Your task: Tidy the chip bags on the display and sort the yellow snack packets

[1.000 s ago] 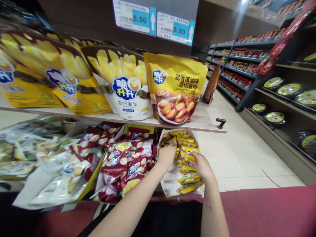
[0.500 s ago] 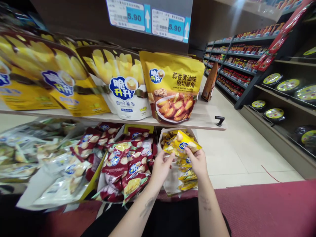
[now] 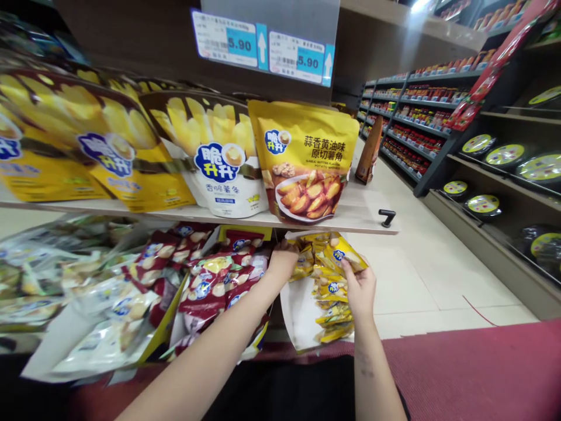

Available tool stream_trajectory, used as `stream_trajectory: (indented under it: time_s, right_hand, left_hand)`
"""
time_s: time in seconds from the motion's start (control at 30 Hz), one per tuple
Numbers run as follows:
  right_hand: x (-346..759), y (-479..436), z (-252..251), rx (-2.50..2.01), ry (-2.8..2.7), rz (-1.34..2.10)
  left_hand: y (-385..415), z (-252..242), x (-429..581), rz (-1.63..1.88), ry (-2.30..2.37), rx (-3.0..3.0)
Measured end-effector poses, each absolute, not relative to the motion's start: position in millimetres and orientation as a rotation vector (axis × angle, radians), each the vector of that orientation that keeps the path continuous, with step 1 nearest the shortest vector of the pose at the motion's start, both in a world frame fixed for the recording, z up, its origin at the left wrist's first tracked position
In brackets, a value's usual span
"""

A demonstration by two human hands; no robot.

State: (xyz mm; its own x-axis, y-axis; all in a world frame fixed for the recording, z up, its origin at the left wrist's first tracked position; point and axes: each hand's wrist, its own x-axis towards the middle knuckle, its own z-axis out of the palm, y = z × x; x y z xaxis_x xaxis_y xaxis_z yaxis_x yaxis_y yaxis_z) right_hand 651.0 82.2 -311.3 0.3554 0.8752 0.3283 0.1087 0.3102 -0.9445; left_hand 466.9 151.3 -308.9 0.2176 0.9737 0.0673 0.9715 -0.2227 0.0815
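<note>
A white box (image 3: pixel 295 318) under the shelf's right end holds small yellow snack packets (image 3: pixel 333 287), several of them stacked in a column along its right side. My right hand (image 3: pixel 360 286) grips a yellow packet (image 3: pixel 339 252) at the top right of the box, thumb on its front. At the box's upper left corner is my left hand (image 3: pixel 284 257), beside other yellow packets; its fingertips are hidden. Left of the box lie dark red snack packets (image 3: pixel 205 289) in another carton, partly behind my left forearm.
Large yellow and white pouches (image 3: pixel 223 169) stand on the wooden shelf (image 3: pixel 363 219) above, with a black peg (image 3: pixel 387 217) at its right end. White packets (image 3: pixel 100 333) fill a carton at left. Shelves of jars (image 3: pixel 421 123) stand at back right.
My left hand has left the packet held between both hands and moved up and left to the box's corner. My right hand has moved slightly right with the packet, and the box has tilted slightly.
</note>
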Motion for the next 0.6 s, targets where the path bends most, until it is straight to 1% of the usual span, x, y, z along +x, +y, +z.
stream_trajectory:
  time_s: [0.23,0.6]
  right_hand:
    - [651.9,80.6,-309.7,-1.179,-1.121,0.65]
    - [652.5,80.0,-309.7,-1.191,-1.157,0.655]
  left_hand:
    - [152.7,-316.3,466.2,0.25,1.972,2.408]
    - [170.2,-327.4,459.4,0.394,2.036,2.158]
